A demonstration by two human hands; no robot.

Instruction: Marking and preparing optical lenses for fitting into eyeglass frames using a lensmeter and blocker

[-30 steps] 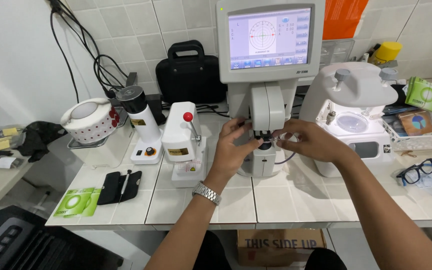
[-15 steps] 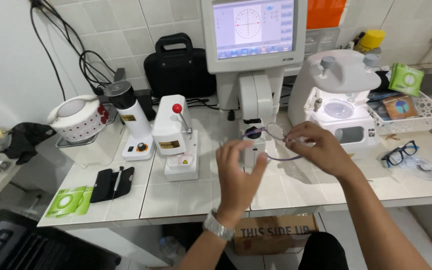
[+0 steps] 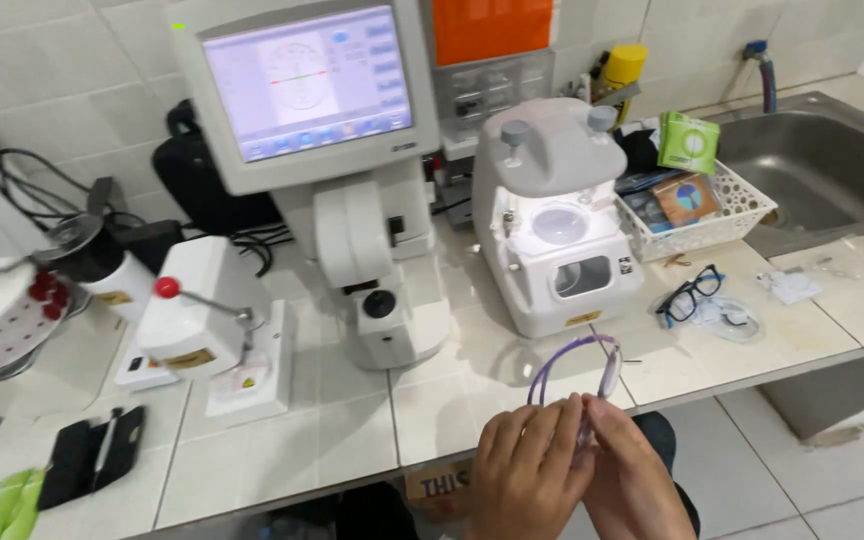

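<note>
Both my hands hold a pair of purple-framed glasses (image 3: 574, 372) near the front edge of the tiled counter (image 3: 352, 420). My left hand (image 3: 520, 470) and my right hand (image 3: 630, 470) are pressed together at the bottom of the view, fingers pinching the lower part of the frame. The glasses' temples arc upward above my fingertips. Behind them stands a white lens meter (image 3: 352, 190) with a lit screen showing a target pattern.
A white edging machine (image 3: 557, 215) stands right of the lens meter. Black-framed glasses (image 3: 690, 293) lie near a white basket (image 3: 697, 205) of boxes, beside a steel sink (image 3: 822, 170). At left are a small white device with a red knob (image 3: 197, 320) and a black case (image 3: 92, 455).
My hands pulled the purple glasses away from the lens meter toward me, down to the counter's front edge. The view shifted right, bringing the sink into sight.
</note>
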